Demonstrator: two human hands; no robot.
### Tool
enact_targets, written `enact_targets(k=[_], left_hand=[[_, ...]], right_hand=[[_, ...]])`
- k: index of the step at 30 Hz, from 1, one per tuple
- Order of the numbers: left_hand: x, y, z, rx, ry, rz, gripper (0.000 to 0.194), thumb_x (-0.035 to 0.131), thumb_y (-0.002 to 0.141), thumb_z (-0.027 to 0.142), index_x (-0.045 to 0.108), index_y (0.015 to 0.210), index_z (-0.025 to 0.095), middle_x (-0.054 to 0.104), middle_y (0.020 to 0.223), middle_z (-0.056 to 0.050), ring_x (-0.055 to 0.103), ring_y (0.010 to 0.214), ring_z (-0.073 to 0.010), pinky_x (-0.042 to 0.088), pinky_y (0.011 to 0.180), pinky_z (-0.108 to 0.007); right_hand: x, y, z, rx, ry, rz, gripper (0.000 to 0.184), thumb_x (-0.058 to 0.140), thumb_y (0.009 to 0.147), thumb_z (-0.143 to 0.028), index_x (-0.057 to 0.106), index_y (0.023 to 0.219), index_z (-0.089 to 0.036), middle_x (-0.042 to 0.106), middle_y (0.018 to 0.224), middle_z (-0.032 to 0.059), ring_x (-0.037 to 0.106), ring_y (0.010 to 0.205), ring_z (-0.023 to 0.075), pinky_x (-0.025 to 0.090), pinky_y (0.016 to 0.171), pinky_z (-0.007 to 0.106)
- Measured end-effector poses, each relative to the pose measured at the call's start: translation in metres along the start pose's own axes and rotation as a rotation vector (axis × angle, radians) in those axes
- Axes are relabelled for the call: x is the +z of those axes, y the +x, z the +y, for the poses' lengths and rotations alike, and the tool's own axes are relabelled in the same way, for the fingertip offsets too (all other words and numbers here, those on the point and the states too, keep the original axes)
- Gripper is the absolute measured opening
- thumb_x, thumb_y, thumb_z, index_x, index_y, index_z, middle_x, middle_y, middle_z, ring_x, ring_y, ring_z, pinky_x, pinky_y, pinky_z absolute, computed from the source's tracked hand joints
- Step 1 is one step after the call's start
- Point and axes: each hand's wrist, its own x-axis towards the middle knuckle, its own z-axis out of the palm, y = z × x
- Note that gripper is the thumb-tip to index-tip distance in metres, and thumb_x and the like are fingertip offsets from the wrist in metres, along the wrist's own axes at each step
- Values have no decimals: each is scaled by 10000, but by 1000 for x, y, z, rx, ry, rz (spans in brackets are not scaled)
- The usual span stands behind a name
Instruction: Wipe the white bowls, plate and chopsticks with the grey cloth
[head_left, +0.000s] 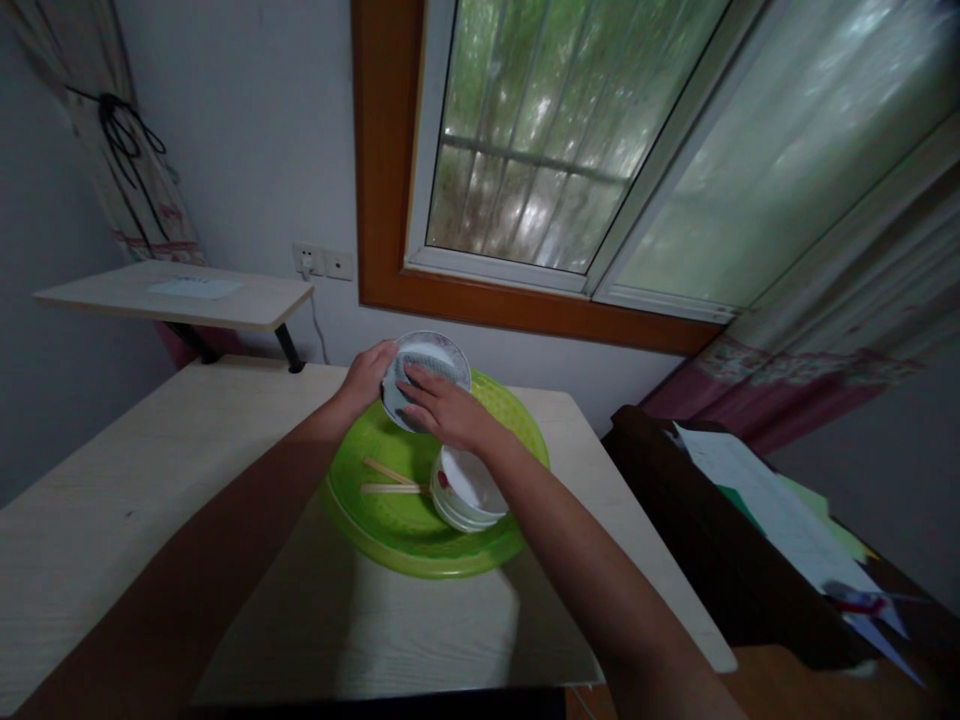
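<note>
My left hand [367,376] grips the left edge of a white plate [452,357] with a patterned rim, tilted up above the basin. With fingers spread, my right hand [448,408] presses a grey-green cloth [414,362] against the plate's face. Below is a large lime-green plastic basin [435,566]. White bowls [471,490] with a red motif sit stacked inside it, partly behind my right forearm. To their left, light wooden chopsticks [390,488] lie on the basin's floor.
The basin stands on a pale wooden table [420,640]. A small raised shelf [180,300] on black legs rises at the back left. Behind are a window [540,140] and a wall socket [322,262]. Papers [772,500] lie on dark furniture at the right.
</note>
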Motion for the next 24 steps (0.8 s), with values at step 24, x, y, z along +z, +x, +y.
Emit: enact_targets(k=[24], left_hand=[[0,2,-3,-21,-63,40,537,494,869,578,707,1115,151,720,1178,-105,633,1112,-259,468,1013,-361]], right_hand=[[-10,-4,9,207,-177,65,534,443,1013,-359,432,1502,-142,398,1573,121,434,1356,313,394,1147,479]])
